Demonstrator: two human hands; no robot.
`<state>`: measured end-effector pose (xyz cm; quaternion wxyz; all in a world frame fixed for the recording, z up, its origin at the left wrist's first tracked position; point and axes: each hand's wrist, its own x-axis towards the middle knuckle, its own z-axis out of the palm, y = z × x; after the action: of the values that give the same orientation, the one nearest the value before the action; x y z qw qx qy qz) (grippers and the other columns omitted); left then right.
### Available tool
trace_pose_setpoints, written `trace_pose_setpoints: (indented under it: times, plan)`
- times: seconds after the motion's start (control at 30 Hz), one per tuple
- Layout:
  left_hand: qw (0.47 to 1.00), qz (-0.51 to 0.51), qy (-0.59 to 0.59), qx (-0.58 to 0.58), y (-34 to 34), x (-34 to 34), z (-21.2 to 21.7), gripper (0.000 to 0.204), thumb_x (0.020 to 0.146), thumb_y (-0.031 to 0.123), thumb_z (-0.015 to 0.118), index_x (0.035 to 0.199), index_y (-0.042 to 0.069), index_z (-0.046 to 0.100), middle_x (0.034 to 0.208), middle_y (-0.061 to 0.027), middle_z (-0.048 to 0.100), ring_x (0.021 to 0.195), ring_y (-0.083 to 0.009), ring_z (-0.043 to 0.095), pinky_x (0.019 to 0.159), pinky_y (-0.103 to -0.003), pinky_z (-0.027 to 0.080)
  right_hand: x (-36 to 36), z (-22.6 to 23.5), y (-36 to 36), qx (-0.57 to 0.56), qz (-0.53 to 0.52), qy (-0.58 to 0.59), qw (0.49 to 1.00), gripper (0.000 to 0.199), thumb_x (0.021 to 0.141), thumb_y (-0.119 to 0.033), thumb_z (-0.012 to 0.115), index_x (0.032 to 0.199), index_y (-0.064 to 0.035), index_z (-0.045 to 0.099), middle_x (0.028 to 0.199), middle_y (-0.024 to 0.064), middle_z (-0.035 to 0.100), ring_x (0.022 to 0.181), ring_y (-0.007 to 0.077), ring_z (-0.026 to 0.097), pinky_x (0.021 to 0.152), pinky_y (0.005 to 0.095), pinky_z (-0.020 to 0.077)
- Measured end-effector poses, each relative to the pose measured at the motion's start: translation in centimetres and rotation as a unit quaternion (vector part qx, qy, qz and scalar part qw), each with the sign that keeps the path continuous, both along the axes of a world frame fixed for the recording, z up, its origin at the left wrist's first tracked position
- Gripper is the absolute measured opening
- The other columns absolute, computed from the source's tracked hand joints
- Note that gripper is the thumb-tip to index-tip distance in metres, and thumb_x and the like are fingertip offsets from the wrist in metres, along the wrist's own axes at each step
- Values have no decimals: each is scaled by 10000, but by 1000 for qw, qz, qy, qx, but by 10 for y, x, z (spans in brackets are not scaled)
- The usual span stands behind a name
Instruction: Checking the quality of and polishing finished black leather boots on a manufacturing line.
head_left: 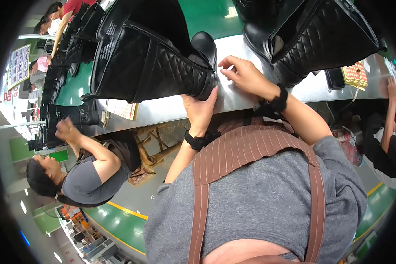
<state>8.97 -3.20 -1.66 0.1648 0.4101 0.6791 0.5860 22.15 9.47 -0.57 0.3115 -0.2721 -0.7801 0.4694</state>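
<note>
A tall black boot (163,66) with a quilted shaft leans over the metal tabletop in front of me, its toe pointing away. My left hand (199,112) is closed around the boot at its heel, thumb up along the back. Just right of the ankle is my right hand (247,77), its fingers loosely curled and apart from the thumb, with nothing visible in them. Its fingertips are close to the boot without plainly touching it. A second black quilted boot (325,42), its shaft gaping at the zipper, stands to the right, behind my right wrist.
The metal tabletop (233,99) runs across in front of me. A stack of printed yellow-and-red cards (355,75) and a dark box (335,79) lie at the right. More boots (77,112) stand at the left, beside a co-worker (92,169). Another person's arm (389,114) reaches in at far right.
</note>
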Motion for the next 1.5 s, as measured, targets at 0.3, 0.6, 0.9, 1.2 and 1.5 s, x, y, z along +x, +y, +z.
trace_pose_setpoints:
  times: [0.3,0.6,0.9,1.2,1.5]
  plan:
    - [999,-20,21,12,0,-6,-8,657,695,58,826,1206,-24,421,1125,-122,582,1010,-185,584,903,-298,463,-25,-5,19,164,45,10,985,165,857,-105,644,955,-3,560,864,110,603,751,254,600,684,340,482]
    - [990,-82,-106,-54,-4,-13,20,503,721,99,806,1131,-50,556,1076,-136,637,1007,-218,605,918,-320,455,24,11,0,83,-41,31,995,130,880,-128,621,892,2,622,847,112,624,727,260,602,664,324,462]
    - [976,-108,-148,-115,0,-27,29,420,762,62,778,1132,-35,603,1078,-53,624,965,-150,586,878,-285,459,197,59,-25,244,-310,44,918,70,794,-83,692,789,-30,646,659,90,606,601,211,578,590,320,456]
    - [951,-174,-213,-137,0,-34,39,406,793,16,703,1177,-2,574,1086,-34,598,999,-146,555,914,-285,425,339,30,155,219,-342,-422,811,347,818,-248,687,1098,-60,608,976,170,647,941,327,622,786,405,487]
    - [889,-131,-438,3,-17,-45,40,287,823,95,590,1063,-55,637,1043,-106,672,981,-200,622,907,-329,465,348,55,143,335,-424,-245,805,208,910,-161,578,995,-1,681,973,161,683,914,253,643,805,338,477]
